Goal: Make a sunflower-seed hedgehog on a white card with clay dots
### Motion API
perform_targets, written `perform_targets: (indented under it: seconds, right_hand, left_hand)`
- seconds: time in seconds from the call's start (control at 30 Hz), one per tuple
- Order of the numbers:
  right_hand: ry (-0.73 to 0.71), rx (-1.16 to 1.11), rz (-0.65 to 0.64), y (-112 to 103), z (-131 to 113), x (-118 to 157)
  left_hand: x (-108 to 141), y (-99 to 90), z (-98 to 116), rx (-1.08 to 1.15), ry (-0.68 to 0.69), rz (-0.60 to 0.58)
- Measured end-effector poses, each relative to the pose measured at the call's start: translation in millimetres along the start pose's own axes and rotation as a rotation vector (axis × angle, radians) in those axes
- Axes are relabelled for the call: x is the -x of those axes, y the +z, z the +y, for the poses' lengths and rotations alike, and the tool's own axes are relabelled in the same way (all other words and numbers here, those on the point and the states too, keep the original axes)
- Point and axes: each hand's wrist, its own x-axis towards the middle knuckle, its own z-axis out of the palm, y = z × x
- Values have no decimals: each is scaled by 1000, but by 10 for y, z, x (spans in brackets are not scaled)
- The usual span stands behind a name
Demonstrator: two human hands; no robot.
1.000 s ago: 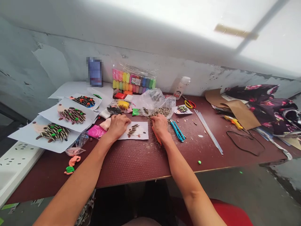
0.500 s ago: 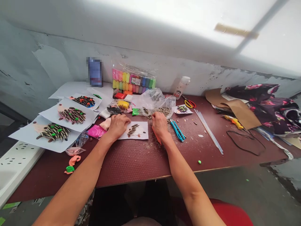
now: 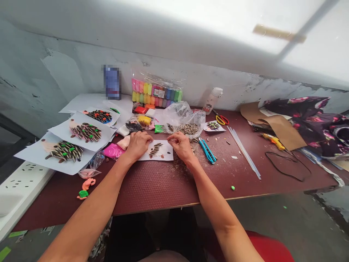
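Note:
My left hand [image 3: 138, 145] rests palm down at the left edge of a white card [image 3: 166, 155], beside a small patch of peach modelling clay [image 3: 124, 143]. On the card is a drawn hedgehog with a short row of dark striped sunflower seeds [image 3: 156, 150] stuck on it. My right hand [image 3: 181, 146] sits at the card's right edge, its fingertips drawn together. Anything between them is hidden. Just beyond lies a clear plastic bag of seeds [image 3: 185, 123], with loose seeds [image 3: 188, 129] spilling from it.
Finished seed hedgehog sheets [image 3: 65, 153] lie to the left, beside pink clay [image 3: 112, 150]. A blue craft knife [image 3: 207, 150], glue sticks [image 3: 244, 153], red-handled scissors [image 3: 221, 119] and a yellow glue gun [image 3: 274, 142] are on the right of the maroon table [image 3: 152, 189].
My right hand has moved left from the orange object onto the card's right edge, and that object no longer shows. My left hand has barely moved. The view has shifted slightly.

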Motion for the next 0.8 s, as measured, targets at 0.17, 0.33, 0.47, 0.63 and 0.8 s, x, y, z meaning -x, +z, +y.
perform_targets:
  seconds: [0.17, 0.33, 0.47, 0.63, 0.8]
  right_hand:
    - [86, -41, -102, 0, -61, 43]
    - [87, 77, -132, -10, -134, 61]
    - [18, 153, -146, 14, -145, 60]
    - [-21, 177, -150, 95, -106, 54]
    - [-41, 199, -149, 146, -71, 61]
  left_hand:
    - [6, -12, 8, 1, 1, -6]
    - [5, -13, -3, 2, 14, -8]
    - [5, -22, 5, -6, 6, -16]
    - [10, -35, 30, -3, -8, -28]
    - [13, -41, 48, -3, -17, -29]
